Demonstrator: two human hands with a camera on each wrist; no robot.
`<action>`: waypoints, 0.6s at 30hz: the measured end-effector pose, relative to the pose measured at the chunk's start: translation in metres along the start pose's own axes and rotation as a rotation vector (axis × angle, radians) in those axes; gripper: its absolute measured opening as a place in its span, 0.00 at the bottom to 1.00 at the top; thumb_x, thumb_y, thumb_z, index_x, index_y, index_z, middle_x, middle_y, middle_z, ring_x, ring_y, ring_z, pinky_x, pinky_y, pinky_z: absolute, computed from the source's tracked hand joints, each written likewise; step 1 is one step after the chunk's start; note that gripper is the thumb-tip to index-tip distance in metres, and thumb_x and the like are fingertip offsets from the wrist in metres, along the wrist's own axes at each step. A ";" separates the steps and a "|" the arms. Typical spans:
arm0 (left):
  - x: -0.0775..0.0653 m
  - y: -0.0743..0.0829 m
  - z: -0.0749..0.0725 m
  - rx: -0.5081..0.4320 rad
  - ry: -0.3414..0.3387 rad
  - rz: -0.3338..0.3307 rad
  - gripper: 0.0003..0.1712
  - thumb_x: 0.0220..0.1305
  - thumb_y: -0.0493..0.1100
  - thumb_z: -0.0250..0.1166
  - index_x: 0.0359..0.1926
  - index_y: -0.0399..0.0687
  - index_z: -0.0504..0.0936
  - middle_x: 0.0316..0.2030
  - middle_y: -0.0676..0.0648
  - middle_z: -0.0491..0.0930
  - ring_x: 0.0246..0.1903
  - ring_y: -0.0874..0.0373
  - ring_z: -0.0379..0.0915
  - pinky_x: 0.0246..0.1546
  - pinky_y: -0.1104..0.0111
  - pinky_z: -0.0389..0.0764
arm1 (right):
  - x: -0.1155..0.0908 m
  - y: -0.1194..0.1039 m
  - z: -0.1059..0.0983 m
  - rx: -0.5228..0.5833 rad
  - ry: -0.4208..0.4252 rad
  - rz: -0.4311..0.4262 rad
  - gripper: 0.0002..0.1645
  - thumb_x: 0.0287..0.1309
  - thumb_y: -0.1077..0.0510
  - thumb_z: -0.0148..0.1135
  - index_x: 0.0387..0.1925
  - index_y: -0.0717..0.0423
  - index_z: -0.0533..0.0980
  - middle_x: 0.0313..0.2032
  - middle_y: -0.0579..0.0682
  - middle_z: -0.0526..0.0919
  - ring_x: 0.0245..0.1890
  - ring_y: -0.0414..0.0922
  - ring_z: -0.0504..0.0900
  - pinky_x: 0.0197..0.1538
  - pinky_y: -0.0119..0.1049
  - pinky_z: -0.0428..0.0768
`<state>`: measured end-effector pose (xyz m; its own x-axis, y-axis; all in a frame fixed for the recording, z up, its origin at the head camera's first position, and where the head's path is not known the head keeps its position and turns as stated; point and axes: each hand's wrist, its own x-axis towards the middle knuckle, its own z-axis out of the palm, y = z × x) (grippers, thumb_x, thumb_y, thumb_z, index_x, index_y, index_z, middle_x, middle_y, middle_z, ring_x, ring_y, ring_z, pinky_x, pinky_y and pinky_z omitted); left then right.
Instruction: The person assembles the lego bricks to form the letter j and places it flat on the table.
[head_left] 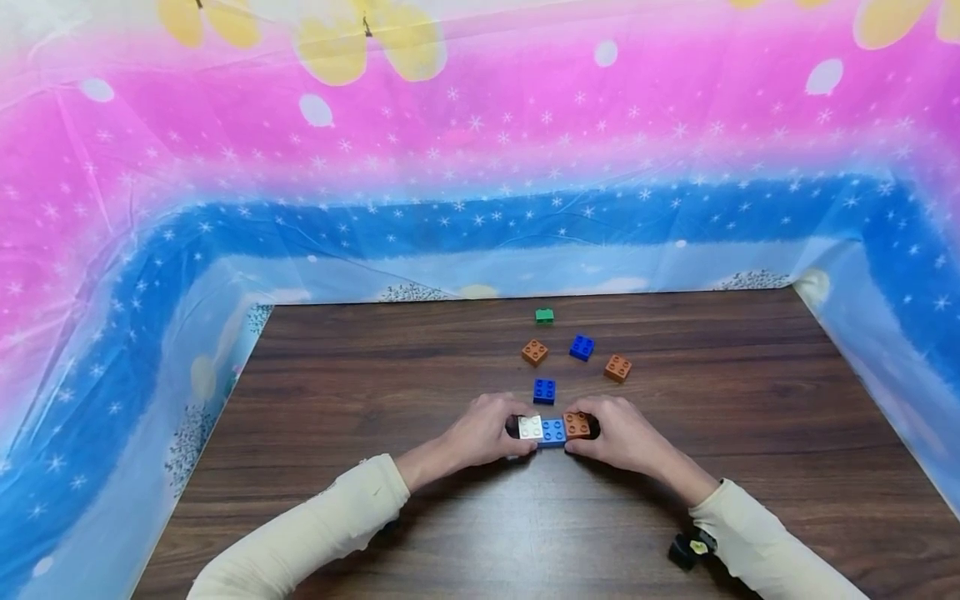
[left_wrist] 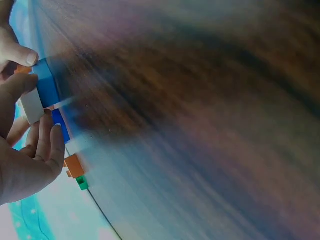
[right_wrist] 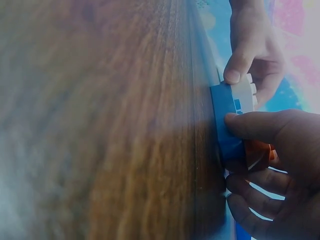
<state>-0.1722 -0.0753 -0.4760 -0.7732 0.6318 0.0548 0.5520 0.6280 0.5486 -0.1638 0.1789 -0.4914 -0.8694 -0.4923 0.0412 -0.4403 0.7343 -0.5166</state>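
A light blue toy brick (head_left: 553,432) lies between both hands, its studs showing in the middle. A white brick (head_left: 530,427) is on its left end and an orange brick (head_left: 576,425) on its right end, both seated higher than it. My left hand (head_left: 483,429) pinches the white brick end between thumb and fingers. With thumb in front and fingers behind, my right hand (head_left: 624,435) grips the orange brick end. In the right wrist view, the right thumb presses the side of the light blue brick (right_wrist: 224,120). Fingers hide the outer sides.
Beyond the hands lie a dark blue brick (head_left: 544,391), another dark blue brick (head_left: 581,347), an orange brick (head_left: 535,352), a second loose orange brick (head_left: 618,367) and a green brick (head_left: 544,317). The brown wooden table (head_left: 360,358) is bordered by a patterned cloth (head_left: 480,217).
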 end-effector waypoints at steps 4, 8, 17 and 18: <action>0.000 0.000 0.001 -0.016 -0.003 -0.010 0.21 0.57 0.48 0.76 0.52 0.51 0.88 0.42 0.53 0.85 0.37 0.64 0.76 0.38 0.72 0.74 | 0.000 0.000 0.000 -0.001 -0.001 0.002 0.24 0.52 0.50 0.80 0.50 0.52 0.83 0.40 0.42 0.86 0.37 0.35 0.79 0.40 0.38 0.77; 0.000 -0.001 0.003 -0.037 -0.009 -0.026 0.19 0.57 0.48 0.75 0.51 0.53 0.89 0.43 0.55 0.84 0.39 0.65 0.75 0.39 0.72 0.74 | 0.000 -0.001 -0.001 0.000 -0.006 0.009 0.24 0.52 0.50 0.80 0.50 0.52 0.83 0.40 0.42 0.86 0.37 0.35 0.79 0.40 0.38 0.77; 0.002 -0.004 0.003 -0.026 -0.053 -0.026 0.24 0.59 0.49 0.73 0.57 0.51 0.85 0.46 0.55 0.84 0.43 0.61 0.77 0.44 0.68 0.77 | 0.000 -0.001 -0.001 0.002 -0.008 0.011 0.25 0.52 0.49 0.80 0.50 0.52 0.83 0.40 0.42 0.86 0.37 0.35 0.79 0.40 0.38 0.77; 0.002 -0.003 0.003 -0.013 -0.058 -0.022 0.26 0.59 0.50 0.73 0.58 0.51 0.84 0.49 0.53 0.84 0.46 0.60 0.78 0.46 0.67 0.77 | 0.001 -0.001 -0.001 0.004 -0.007 0.009 0.25 0.52 0.49 0.80 0.50 0.52 0.83 0.39 0.42 0.85 0.36 0.35 0.79 0.40 0.38 0.77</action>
<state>-0.1750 -0.0747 -0.4801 -0.7656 0.6433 -0.0055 0.5308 0.6365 0.5595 -0.1639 0.1781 -0.4897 -0.8721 -0.4884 0.0306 -0.4312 0.7373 -0.5201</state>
